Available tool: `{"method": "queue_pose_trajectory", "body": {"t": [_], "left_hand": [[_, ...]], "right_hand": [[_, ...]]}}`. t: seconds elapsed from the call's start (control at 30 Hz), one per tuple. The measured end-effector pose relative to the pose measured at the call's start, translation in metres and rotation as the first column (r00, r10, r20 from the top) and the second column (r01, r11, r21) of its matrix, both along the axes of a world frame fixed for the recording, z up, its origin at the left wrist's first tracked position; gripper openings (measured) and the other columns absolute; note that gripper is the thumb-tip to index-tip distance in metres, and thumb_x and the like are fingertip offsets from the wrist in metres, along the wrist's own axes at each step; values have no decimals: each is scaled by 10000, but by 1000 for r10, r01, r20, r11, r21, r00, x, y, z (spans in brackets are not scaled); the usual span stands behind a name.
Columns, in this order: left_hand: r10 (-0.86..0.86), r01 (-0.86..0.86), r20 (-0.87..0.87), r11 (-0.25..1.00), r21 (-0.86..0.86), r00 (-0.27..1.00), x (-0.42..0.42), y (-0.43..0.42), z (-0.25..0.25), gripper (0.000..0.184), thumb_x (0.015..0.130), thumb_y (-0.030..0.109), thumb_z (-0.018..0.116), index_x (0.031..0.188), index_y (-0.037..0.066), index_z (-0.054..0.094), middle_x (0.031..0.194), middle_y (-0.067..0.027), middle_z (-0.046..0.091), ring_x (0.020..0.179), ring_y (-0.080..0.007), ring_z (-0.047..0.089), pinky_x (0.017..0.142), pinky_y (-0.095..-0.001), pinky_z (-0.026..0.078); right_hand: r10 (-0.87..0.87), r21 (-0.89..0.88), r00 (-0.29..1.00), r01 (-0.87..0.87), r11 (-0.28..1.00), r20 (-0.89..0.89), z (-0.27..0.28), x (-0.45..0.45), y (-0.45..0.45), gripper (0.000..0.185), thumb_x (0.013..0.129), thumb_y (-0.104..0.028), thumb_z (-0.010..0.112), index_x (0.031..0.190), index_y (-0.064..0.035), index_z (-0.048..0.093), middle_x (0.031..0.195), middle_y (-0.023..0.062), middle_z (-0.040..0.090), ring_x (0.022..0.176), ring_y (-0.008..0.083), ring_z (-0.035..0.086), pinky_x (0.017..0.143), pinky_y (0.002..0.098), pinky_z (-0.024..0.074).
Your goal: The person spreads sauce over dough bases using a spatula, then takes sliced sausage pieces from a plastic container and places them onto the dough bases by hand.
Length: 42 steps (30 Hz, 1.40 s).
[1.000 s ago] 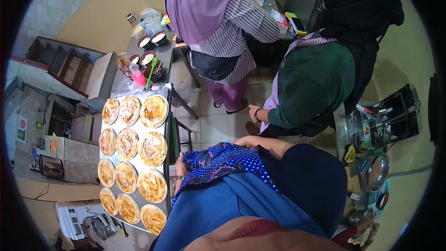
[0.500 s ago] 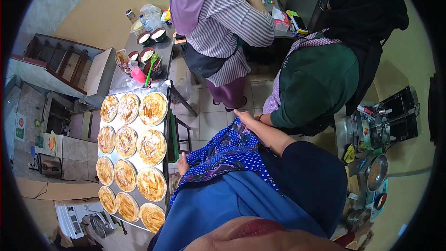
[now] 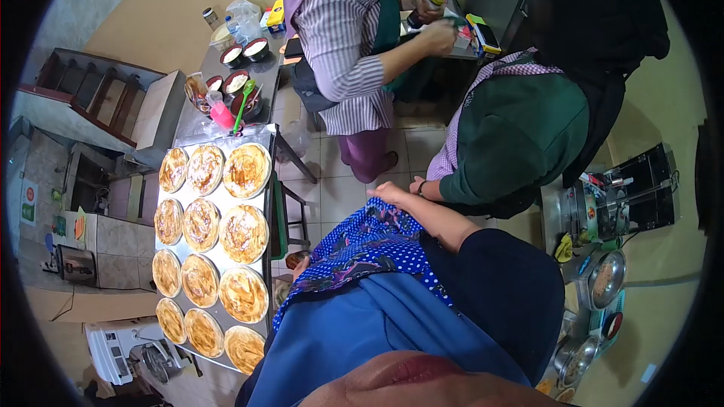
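Note:
A blue polka-dot cloth with floral patches (image 3: 369, 237) spreads in front of my body, over my plain blue garment. At its far corner my right hand (image 3: 390, 194) is closed on the bunched fabric. My left hand (image 3: 301, 265) is at the cloth's left edge, near the table side; its fingers are mostly hidden. Left of me, a tray (image 3: 213, 220) carries rows of round, flat, brown-glazed pastries (image 3: 243, 234).
Beyond the tray stand bowls (image 3: 236, 81), a green brush (image 3: 243, 102) and a pink cup (image 3: 222, 114). Ahead are a co-worker in stripes (image 3: 335, 38) and another in green (image 3: 520, 128). Metal pans (image 3: 603, 279) sit at right; a stand mixer (image 3: 124, 350) is lower left.
My right hand has shifted slightly left with the cloth. My left hand shows less. The striped co-worker has drawn back from the machine and holds a yellow-lidded jar.

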<state>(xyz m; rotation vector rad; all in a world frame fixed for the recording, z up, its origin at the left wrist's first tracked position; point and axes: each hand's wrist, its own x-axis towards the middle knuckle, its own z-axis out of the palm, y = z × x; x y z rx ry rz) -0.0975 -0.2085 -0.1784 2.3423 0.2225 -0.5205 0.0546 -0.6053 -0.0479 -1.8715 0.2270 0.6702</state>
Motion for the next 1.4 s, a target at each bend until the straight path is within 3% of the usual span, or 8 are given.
{"method": "queue_pose_trajectory", "body": {"t": [0.23,0.3,0.5,0.67,0.87,1.0,1.17,1.4], "left_hand": [[47,-51,-55,997,-64,997,4,-12,5,348,862,334,544,1025,39,635,890,-205,621,844,-347,594,757,-413,448],[59,-64,-62,995,-77,996,6,-12,6,341,854,330,555,1015,42,639,894,-201,622,848,-342,595,760,-411,450],[54,-62,-72,993,-105,996,5,-20,7,320,828,321,588,985,50,654,906,-191,623,859,-327,598,769,-403,454],[67,-77,-69,987,-144,995,2,-26,9,304,808,314,616,961,56,666,916,-183,625,869,-315,601,776,-397,458],[85,-85,-9,968,-235,996,9,-36,13,285,782,304,649,932,64,680,928,-173,626,880,-300,604,785,-389,463],[18,5,126,984,-180,992,15,-74,133,164,776,208,665,898,99,664,932,-124,593,839,-269,603,742,-345,473],[-22,192,568,951,-242,823,50,-113,238,221,766,74,662,981,54,612,974,-103,585,884,-232,595,738,-314,474],[19,411,841,866,-284,541,84,-178,413,600,709,110,739,1244,54,473,1201,-125,517,1089,-261,520,825,-337,457]], "right_hand": [[-372,-73,914,387,919,163,9,37,-52,341,852,-351,619,868,-13,579,898,103,598,836,187,543,711,366,447],[-344,-23,463,622,783,817,56,41,-53,277,850,-275,612,1007,-52,562,986,158,560,849,310,563,760,407,444],[-298,453,-346,756,473,890,283,77,-90,233,868,-212,607,1030,-51,557,923,124,560,798,260,555,697,353,453],[-148,-193,238,944,270,960,339,94,-109,516,858,-547,480,992,-61,590,967,198,590,893,374,595,711,466,476],[14,-331,339,906,265,941,317,114,-116,529,825,-586,473,938,-84,594,838,189,628,764,380,634,645,491,492],[83,-484,476,861,158,875,327,110,-113,390,824,-465,523,852,-91,630,737,141,647,669,333,647,563,447,506],[443,-323,213,927,189,871,362,66,-100,261,829,-316,554,690,-103,611,649,68,633,559,263,623,461,378,467],[361,-243,-114,554,796,925,415,-12,-21,151,738,-191,665,684,-62,608,613,86,589,536,258,585,509,346,451]]}}
